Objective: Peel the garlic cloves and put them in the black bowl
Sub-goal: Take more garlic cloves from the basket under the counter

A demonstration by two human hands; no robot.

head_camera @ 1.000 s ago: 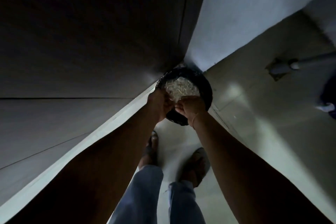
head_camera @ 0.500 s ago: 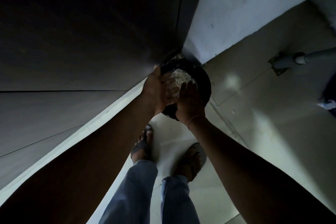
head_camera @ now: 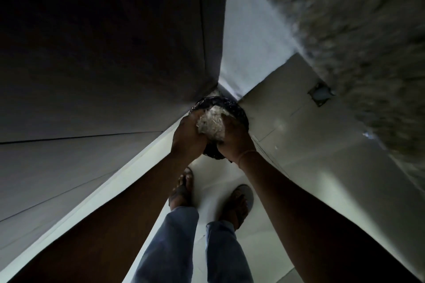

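Observation:
A round black container (head_camera: pixel 238 110) with a shiny crinkled black lining stands on the floor in the corner. Just above its near side, a clump of pale, papery garlic skins (head_camera: pixel 211 125) sits between my two hands. My left hand (head_camera: pixel 187 138) cups the clump from the left and my right hand (head_camera: pixel 235 142) cups it from the right, fingers curled round it. No whole garlic cloves can be made out. The container's inside is mostly hidden by the clump and my hands.
A dark cabinet front (head_camera: pixel 103 64) fills the left, meeting a white wall (head_camera: pixel 248 57) at the corner. The light tiled floor holds a square drain (head_camera: pixel 320 94). A blurred grey mass (head_camera: pixel 368 41) fills the upper right. My sandalled feet (head_camera: pixel 184 188) stand just below the container.
The pale skins first lay spread in the container with my hands at its near rim. My hands closed in over them and now cup them as a tighter clump. The view tilted.

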